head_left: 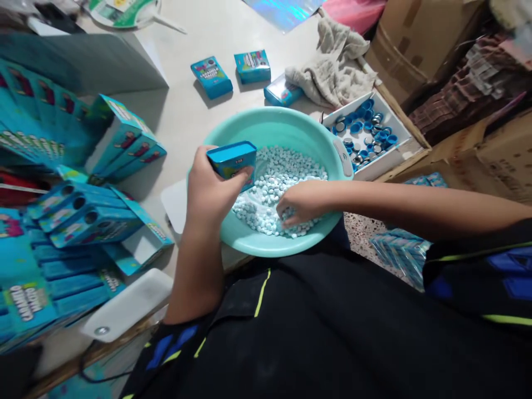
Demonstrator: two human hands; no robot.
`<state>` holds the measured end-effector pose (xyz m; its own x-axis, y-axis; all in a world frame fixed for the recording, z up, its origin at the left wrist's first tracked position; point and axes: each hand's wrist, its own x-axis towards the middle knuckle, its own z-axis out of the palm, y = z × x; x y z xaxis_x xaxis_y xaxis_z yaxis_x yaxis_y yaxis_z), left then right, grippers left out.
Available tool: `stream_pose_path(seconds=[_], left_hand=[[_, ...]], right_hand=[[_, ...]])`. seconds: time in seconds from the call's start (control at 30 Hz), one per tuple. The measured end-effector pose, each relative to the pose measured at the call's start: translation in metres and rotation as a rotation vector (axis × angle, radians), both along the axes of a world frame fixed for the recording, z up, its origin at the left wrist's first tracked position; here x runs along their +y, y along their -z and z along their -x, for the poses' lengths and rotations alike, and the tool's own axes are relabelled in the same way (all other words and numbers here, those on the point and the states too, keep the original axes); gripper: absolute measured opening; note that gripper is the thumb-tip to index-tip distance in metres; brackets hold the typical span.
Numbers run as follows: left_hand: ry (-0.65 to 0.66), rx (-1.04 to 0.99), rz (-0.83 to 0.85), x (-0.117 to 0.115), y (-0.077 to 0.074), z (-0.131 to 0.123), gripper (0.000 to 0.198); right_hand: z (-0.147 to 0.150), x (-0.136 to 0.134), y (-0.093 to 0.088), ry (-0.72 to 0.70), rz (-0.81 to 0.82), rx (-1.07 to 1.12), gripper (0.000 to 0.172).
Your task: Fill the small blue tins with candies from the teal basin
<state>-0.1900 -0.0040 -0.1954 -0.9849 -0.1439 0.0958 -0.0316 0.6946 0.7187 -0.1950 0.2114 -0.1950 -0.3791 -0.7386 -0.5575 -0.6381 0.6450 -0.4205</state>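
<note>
My left hand (210, 191) is wrapped round a small blue candy box (233, 160), tilted over the left side of a turquoise plastic basin (266, 248). Small pale candies (286, 160) cover much of the basin's bottom. Down among them, my right hand (302, 202) has its fingers curled around some candies; the fingertips are partly hidden. Two more blue candy boxes, one at the left (211, 76) and one at the right (252, 66), lie on the table beyond the basin. A third box (282, 90) is partly under a grey cloth.
A white tray (399, 149) of blue caps adjoins the basin's right side. The crumpled cloth (332, 61) lies behind it. Stacked blue cartons (91, 216) fill the left side, near a white handle-shaped piece (128, 305). Cardboard boxes (419, 44) stand at the right.
</note>
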Motion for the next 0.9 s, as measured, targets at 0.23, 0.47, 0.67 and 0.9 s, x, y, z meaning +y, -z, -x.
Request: stream_pose_path(seconds=[0.23, 0.47, 0.67, 0.9], left_hand=[[0.160, 0.048, -0.112, -0.007, 0.001, 0.014, 0.048], [0.120, 0.032, -0.098, -0.010, 0.010, 0.005, 0.050], [0.078, 0.115, -0.106, -0.008, 0.005, -0.004, 0.066], [0.117, 0.139, -0.167, -0.003, 0.008, -0.003, 0.050]], right_hand=[[0.033, 0.004, -0.023, 0.118, -0.179, 0.365, 0.040], [0.015, -0.003, 0.003, 0.288, -0.346, 0.399, 0.082], [-0.021, -0.006, 0.001, 0.340, -0.298, 0.090, 0.094], [-0.027, -0.038, 0.003, 0.462, -0.083, -0.169, 0.084]])
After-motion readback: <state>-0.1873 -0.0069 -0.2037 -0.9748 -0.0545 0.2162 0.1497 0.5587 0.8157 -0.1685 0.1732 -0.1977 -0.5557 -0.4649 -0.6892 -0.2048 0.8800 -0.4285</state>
